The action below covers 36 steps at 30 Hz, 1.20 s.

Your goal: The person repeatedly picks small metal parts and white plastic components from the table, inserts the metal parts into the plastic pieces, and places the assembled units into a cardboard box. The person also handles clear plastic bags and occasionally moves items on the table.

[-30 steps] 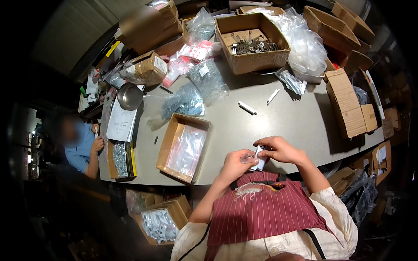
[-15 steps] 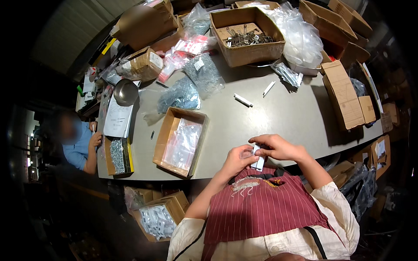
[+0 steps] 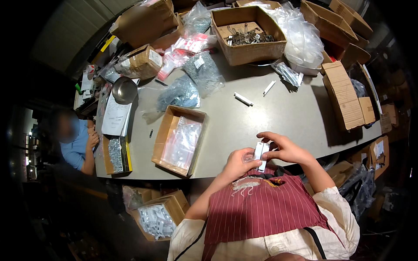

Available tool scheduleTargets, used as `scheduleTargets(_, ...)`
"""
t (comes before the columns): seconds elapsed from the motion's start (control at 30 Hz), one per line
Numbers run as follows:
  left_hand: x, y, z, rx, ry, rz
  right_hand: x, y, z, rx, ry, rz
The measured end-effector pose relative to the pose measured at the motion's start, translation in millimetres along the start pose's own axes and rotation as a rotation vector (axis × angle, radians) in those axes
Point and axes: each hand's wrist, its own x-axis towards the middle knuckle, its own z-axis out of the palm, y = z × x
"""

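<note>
Close to the table's near edge, my left hand grips white bar-shaped pieces, its thumb across their lower end. A dark line runs lengthwise between what look like two bars lying side by side. Part of a clear plastic bag bulges out between my left fingers and the bars. From the other side my right hand pinches the same bars, thumb on their right side and index finger curved over the upper end. Two more white bars lie farther up on the table: a thicker one and a thinner one.
Left of my hands stands an open cardboard box with flat clear bags. Bags of small metal parts lie behind it. A carton of metal clips sits at the back. Across the left corner, a person in a blue shirt sits.
My right hand has shifted slightly up and right, its fingers raised, and more of the white bars shows. The person at left has brought their hands together.
</note>
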Motion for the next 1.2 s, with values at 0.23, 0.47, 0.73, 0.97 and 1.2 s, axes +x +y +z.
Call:
scheduleTargets(0.23,2.0,3.0,0.7,0.095,-0.027,-0.035,-3.6,15.4,11.8,0.043,0.121,0.018)
scheduleTargets(0.47,5.2,8.1,-11.2,-0.304,-0.063,-0.020,-3.8,-7.0,-15.2,0.241,0.103,-0.042)
scheduleTargets(0.73,4.6,38.9,-17.0,-0.433,-0.217,-0.195,8.5,-43.6,-40.1,0.382,0.079,-0.285)
scheduleTargets(0.97,-0.6,65.1,-3.9,-0.555,-0.240,-0.218,40.3,-44.7,-35.8,0.262,-0.093,-0.292)
scheduleTargets(1.2,-2.5,75.6,-3.3,-0.542,-0.062,-0.271,41.1,-41.7,-16.0,-0.183,-0.034,-0.527)
